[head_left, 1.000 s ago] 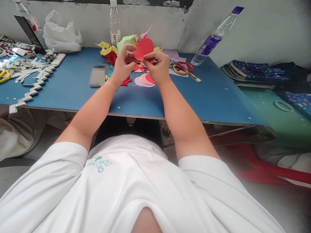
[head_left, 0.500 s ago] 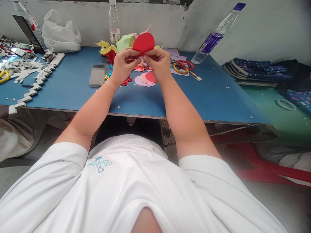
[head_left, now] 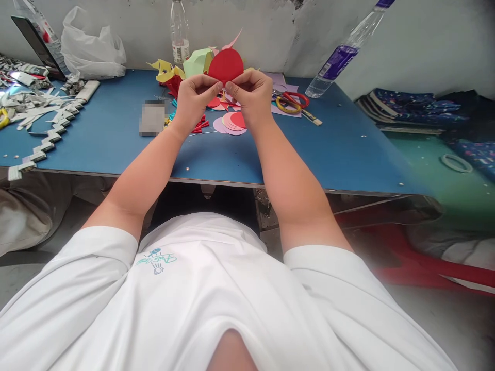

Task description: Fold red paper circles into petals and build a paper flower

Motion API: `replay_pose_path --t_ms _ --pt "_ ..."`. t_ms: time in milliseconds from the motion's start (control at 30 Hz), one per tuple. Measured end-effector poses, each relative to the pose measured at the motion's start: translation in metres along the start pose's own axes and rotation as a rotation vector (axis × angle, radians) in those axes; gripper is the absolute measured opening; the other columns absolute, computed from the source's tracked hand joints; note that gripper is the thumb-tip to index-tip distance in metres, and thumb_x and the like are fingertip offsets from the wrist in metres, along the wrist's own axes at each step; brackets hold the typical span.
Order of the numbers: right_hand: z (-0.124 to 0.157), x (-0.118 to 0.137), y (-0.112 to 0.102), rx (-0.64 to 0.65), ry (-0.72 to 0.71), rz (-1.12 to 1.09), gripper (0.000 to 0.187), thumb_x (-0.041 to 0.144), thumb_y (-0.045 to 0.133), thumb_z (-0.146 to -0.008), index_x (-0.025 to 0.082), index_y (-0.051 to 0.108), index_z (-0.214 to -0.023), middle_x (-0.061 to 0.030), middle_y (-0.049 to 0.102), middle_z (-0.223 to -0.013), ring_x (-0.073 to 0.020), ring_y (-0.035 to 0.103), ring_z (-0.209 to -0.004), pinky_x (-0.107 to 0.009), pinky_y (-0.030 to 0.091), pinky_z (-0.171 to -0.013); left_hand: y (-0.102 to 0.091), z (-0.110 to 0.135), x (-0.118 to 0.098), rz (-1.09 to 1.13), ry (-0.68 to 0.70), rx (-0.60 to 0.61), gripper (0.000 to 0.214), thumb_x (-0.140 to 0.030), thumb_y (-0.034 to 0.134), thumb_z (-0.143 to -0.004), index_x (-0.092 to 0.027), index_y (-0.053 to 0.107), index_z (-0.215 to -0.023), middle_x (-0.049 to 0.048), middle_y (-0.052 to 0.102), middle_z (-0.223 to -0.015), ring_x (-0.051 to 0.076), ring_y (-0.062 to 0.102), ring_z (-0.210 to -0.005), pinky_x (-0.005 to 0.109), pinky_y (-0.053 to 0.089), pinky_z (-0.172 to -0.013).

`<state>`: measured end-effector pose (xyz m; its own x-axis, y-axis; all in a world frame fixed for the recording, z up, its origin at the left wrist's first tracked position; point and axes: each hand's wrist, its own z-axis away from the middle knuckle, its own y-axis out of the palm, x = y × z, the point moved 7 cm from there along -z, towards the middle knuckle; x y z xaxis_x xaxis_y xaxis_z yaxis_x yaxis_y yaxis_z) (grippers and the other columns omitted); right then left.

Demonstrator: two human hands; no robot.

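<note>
A red paper circle point(head_left: 226, 64) is held up above the blue table, its face toward me. My left hand point(head_left: 196, 98) pinches its lower left edge between thumb and fingers. At the lower right edge my right hand point(head_left: 252, 95) pinches it the same way, the two thumb tips close together. Below the hands lies a fanned stack of pink, lilac and red paper circles point(head_left: 230, 123). Red and cyan paper bits point(head_left: 201, 123) lie by my left wrist. Behind the hands are a pale green paper piece point(head_left: 198, 63) and yellow crumpled paper point(head_left: 165, 69).
Scissors point(head_left: 290, 102) with red and yellow handles lie right of my hands. A tilted bottle point(head_left: 336, 59) with a purple label and an upright clear bottle point(head_left: 180, 36) stand near the wall. At left are a plastic bag point(head_left: 93, 49), a folded paper chain point(head_left: 48, 141) and paper strips point(head_left: 38, 105).
The red circle's face has turned a little more toward me and looks darker. My thumbs have shifted slightly at its lower edge. The whole view has moved a little.
</note>
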<state>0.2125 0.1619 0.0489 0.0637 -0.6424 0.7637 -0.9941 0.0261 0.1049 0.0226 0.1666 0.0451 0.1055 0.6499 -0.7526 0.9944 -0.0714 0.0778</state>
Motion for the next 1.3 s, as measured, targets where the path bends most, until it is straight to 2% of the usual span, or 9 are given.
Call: replay_pose_path --t_ms 100,200,400,567,733,933,1033,1133,1300 --pt "0.000 0.000 0.002 -0.010 -0.040 -0.041 0.086 0.117 0.110 -0.044 0.043 0.077 -0.069 -0.0006 0.074 -0.077 -0.0275 0.054 -0.069 -0.058 0.059 -0.081 0.001 -0.002 0.006 0.021 0.000 -0.005 0.031 -0.071 0.106 -0.082 -0.046 0.090 -0.075 0.0046 0.083 -0.086 0.032 0.073 -0.086 0.055 0.059 -0.085" --pt "0.000 -0.002 0.002 0.004 -0.026 -0.024 0.077 0.106 0.116 -0.055 0.044 0.072 -0.070 -0.0005 0.075 -0.078 -0.0291 0.056 -0.072 -0.058 0.061 -0.084 0.000 0.001 0.004 0.032 -0.023 -0.030 0.032 -0.069 0.104 -0.088 -0.044 0.089 -0.075 0.0033 0.084 -0.086 0.030 0.073 -0.085 0.053 0.059 -0.085" --pt "-0.001 -0.006 -0.001 0.005 -0.002 0.005 0.087 0.117 0.109 -0.051 0.043 0.068 -0.073 -0.0014 0.070 -0.080 -0.0296 0.055 -0.074 -0.059 0.061 -0.085 0.004 0.005 -0.004 0.094 -0.002 0.055 0.036 -0.067 0.112 -0.089 -0.035 0.095 -0.085 0.0056 0.087 -0.092 0.027 0.080 -0.091 0.049 0.062 -0.092" --pt "-0.001 -0.007 -0.001 -0.018 -0.017 0.019 0.089 0.117 0.109 -0.056 0.041 0.067 -0.075 -0.0026 0.068 -0.082 -0.0296 0.056 -0.076 -0.059 0.060 -0.082 0.003 0.000 0.001 0.090 0.032 -0.008 0.026 -0.066 0.109 -0.083 -0.052 0.089 -0.075 -0.0012 0.082 -0.081 0.027 0.073 -0.080 0.053 0.060 -0.082" --pt "0.001 -0.013 -0.001 -0.043 -0.003 0.030 0.086 0.105 0.117 -0.064 0.039 0.063 -0.076 -0.0019 0.067 -0.080 -0.0293 0.056 -0.075 -0.056 0.061 -0.080 0.004 -0.001 0.002 0.106 0.067 -0.007 0.037 -0.068 0.109 -0.086 -0.043 0.084 -0.075 0.0005 0.074 -0.079 0.026 0.067 -0.076 0.052 0.055 -0.080" --pt "0.005 -0.007 0.005 -0.014 -0.049 -0.004 0.083 0.111 0.111 -0.065 0.041 0.070 -0.077 -0.0016 0.070 -0.079 -0.0294 0.057 -0.075 -0.055 0.059 -0.080 0.000 0.007 -0.009 0.015 0.027 -0.071 0.030 -0.054 0.101 -0.086 -0.041 0.080 -0.070 0.0042 0.076 -0.084 0.030 0.069 -0.086 0.056 0.056 -0.089" --pt "0.006 -0.003 0.009 0.043 -0.060 0.003 0.084 0.112 0.111 -0.058 0.040 0.076 -0.082 -0.0012 0.075 -0.087 -0.0292 0.063 -0.080 -0.056 0.061 -0.086 -0.002 0.010 -0.016 -0.039 -0.013 -0.104 0.034 -0.050 0.095 -0.083 -0.045 0.070 -0.061 0.0054 0.071 -0.081 0.035 0.067 -0.089 0.059 0.058 -0.090" --pt "0.004 -0.005 0.010 0.093 -0.042 0.026 0.084 0.115 0.110 -0.055 0.043 0.081 -0.089 -0.0006 0.078 -0.091 -0.0296 0.065 -0.084 -0.058 0.064 -0.089 -0.003 0.012 -0.021 -0.033 -0.034 -0.099 0.033 -0.050 0.096 -0.087 -0.041 0.073 -0.066 0.0050 0.070 -0.081 0.032 0.066 -0.086 0.057 0.060 -0.091" --pt "-0.002 -0.017 0.005 0.066 -0.054 -0.001 0.078 0.108 0.113 -0.062 0.040 0.083 -0.084 0.0008 0.075 -0.079 -0.0263 0.061 -0.070 -0.053 0.058 -0.071 -0.005 0.014 -0.023 -0.026 -0.037 -0.093 0.035 -0.047 0.098 -0.096 -0.036 0.077 -0.070 0.0035 0.072 -0.082 0.026 0.064 -0.083 0.048 0.061 -0.087"
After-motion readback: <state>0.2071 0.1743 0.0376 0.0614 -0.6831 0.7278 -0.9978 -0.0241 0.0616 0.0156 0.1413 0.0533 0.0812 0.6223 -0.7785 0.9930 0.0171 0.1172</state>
